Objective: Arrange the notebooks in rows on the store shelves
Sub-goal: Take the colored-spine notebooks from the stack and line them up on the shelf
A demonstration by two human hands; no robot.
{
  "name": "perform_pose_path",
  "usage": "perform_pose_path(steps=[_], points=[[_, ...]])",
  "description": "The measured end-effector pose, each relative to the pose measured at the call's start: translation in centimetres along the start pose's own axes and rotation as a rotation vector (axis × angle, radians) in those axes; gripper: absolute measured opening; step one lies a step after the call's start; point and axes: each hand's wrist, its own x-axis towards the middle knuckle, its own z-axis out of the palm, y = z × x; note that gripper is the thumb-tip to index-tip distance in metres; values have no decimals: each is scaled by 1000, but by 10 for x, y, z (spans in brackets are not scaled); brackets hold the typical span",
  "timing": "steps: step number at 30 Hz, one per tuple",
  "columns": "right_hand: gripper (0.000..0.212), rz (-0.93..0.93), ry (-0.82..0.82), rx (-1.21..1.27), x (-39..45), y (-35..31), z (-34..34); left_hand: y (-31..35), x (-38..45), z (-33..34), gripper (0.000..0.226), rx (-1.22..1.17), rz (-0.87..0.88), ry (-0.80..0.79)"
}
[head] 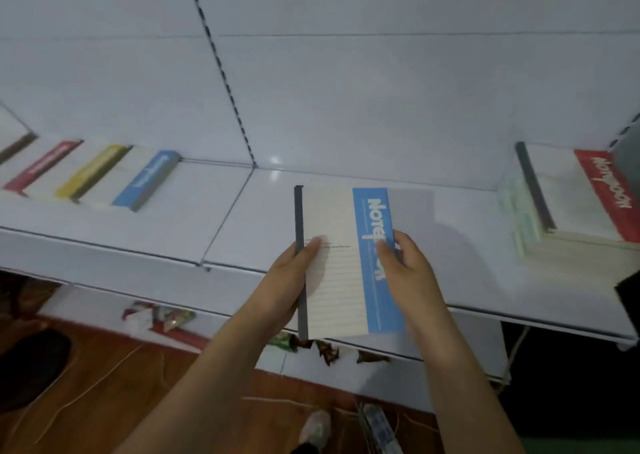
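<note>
Under both thumbs, notebook [341, 263] title half-hidden

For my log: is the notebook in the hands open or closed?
Closed: the blue-striped notebook shows its front cover, gripped by left hand and right hand.

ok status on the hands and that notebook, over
Left hand and right hand both grip blue notebook, over the shelf. Nothing in the way.
</note>
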Motion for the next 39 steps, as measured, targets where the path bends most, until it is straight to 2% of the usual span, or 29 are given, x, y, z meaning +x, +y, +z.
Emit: perform_pose_path(steps=[4, 7, 10, 12, 15, 18, 20, 23, 27, 31, 34, 35, 37, 39], points=[[14, 76, 38, 196, -12, -5, 70, -4, -21, -76, 26, 47, -14, 96], [10, 81, 107, 253, -16, -12, 129, -9, -38, -142, 17, 117, 17, 93], [13, 55, 145, 273, -15, -23, 197, -9, -50, -215, 21, 234, 83, 79], [21, 60, 126, 285, -16, -30, 249, -6, -52, -271, 25, 281, 108, 126], [20, 61, 35, 300, -20, -38, 323, -4, -53, -348, 31, 271, 122, 240], [14, 53, -11, 283, -18, -51, 376, 1, -51, -407, 34, 267, 121, 278], [21, 31, -18, 239, -7, -59, 403, 6, -45, -438, 35, 277, 131, 307], [25, -43, -25, 125, 19, -70, 436, 17, -29, -472, 34, 300, 150, 344], [26, -33, -43, 119, 70, -84, 466, 35, 9, -500, 37, 359, 167, 363], [27, -35, -54, 163, 133, -100, 494, 59, 61, -521, 50, 644, 259, 398], [19, -21, -52, 85, 176, -104, 514, 79, 98, -532, 58, 897, 297, 448], [15, -30, -34, -10, 186, -105, 519, 84, 110, -534, 63, 1014, 286, 428], [24, -28, 9, -188, 195, -106, 524, 88, 127, -537, 75, 1173, 225, 325], [24, 15, -22, -191, 206, -104, 530, 91, 144, -539, 82, 1259, 162, 229]])
